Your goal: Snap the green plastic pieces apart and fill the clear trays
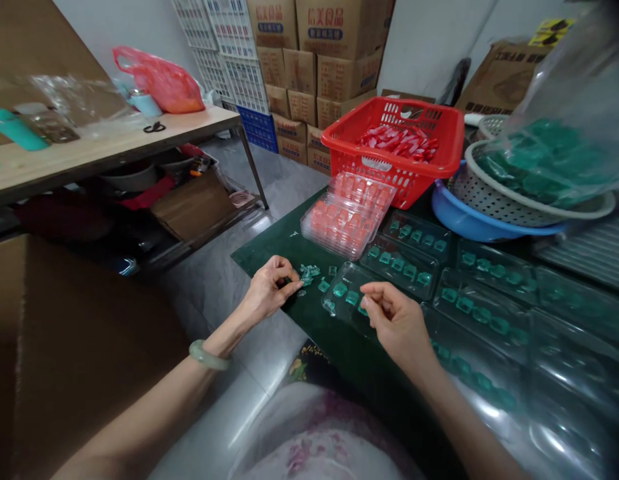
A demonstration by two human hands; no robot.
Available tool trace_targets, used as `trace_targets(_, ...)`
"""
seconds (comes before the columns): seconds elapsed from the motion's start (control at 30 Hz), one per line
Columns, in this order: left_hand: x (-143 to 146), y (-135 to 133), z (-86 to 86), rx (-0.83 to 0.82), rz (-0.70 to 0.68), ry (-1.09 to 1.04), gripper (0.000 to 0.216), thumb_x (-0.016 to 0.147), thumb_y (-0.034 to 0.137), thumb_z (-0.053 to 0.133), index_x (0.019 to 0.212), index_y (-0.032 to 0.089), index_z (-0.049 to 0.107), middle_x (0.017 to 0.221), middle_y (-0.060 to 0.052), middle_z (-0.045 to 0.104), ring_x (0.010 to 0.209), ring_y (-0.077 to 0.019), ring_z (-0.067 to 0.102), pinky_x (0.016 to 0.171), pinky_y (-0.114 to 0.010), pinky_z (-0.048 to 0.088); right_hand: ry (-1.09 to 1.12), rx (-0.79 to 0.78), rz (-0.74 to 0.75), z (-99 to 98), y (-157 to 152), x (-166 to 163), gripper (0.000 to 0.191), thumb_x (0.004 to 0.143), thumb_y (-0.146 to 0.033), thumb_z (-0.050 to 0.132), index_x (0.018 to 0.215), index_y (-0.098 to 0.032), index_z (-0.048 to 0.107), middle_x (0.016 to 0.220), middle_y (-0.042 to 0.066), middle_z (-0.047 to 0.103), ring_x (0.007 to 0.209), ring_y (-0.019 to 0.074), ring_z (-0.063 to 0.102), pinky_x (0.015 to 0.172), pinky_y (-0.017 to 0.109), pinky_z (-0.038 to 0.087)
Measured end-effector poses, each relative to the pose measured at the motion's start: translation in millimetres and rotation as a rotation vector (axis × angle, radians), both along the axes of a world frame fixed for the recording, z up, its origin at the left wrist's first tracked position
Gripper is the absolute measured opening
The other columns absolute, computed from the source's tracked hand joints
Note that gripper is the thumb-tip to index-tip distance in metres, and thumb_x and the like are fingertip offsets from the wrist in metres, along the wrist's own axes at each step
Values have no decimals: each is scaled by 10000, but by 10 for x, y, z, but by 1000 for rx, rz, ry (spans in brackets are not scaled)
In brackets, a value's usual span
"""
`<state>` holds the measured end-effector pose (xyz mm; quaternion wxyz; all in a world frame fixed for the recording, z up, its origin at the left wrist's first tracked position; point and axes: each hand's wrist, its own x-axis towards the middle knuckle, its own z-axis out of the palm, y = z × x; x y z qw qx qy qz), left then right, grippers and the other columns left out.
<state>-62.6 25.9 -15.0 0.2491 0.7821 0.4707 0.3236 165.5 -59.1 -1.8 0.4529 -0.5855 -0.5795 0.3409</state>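
My left hand (269, 288) rests on the dark green table (269, 253), fingers pinched on a small green wrapped candy at the edge of a little pile of green candies (309, 272). My right hand (395, 319) hovers over a clear plastic tray (347, 293) that has a few green candies in its pockets; its thumb and forefinger are pinched together, and what they hold is too small to name. More clear trays with green candies (407, 257) lie in rows to the right.
A stack of trays with red candies (347, 217) leans by a red basket (394, 150) of red candies. A blue basin (469, 220) holds a colander (529, 200) with bagged green candies. Wooden table (109, 150) at left, cardboard boxes (314, 60) behind.
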Motion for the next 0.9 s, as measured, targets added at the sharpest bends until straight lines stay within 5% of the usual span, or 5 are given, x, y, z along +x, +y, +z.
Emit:
trace_targets(0.13,43,35,-81,23,-39,6,68,728,233,619,730,166,606,873,-38,556,681,-114,507,596,-236,426,-360,54,93,-46,-136,-103,146,834,-212,449,874,-196,588,772,26,599,696,145,561,631,256,413)
trace_targets(0.27,71,20,30,58,-50,72,117,777,226,558,696,166,617,875,-46,568,790,-147,532,717,-278,426,-537,77,143,-7,-149,-285,195,860,-198,398,883,-200,592,794,32,596,688,147,551,624,258,395)
trace_targets(0.67,185,-86,257,-520,-25,-457,279,770,396,562,723,123,590,558,26,484,484,-70,398,455,-186,313,-308,189,10,67,352,-673,329,750,-279,574,1054,-178,499,896,56,615,641,135,565,612,257,447)
trace_targets(0.8,238,-101,303,-488,-92,-394,277,800,373,526,703,120,585,571,17,498,493,-72,412,465,-193,331,-100,189,-2,25,388,-676,197,776,-260,529,956,-184,499,781,29,622,660,137,595,626,250,459)
trace_targets(0.9,279,-113,314,-246,-133,-179,253,843,307,466,687,130,559,603,5,511,548,-88,442,513,-206,349,37,143,-16,-7,393,-637,143,753,-219,516,891,-187,497,708,-3,597,585,112,576,568,225,452)
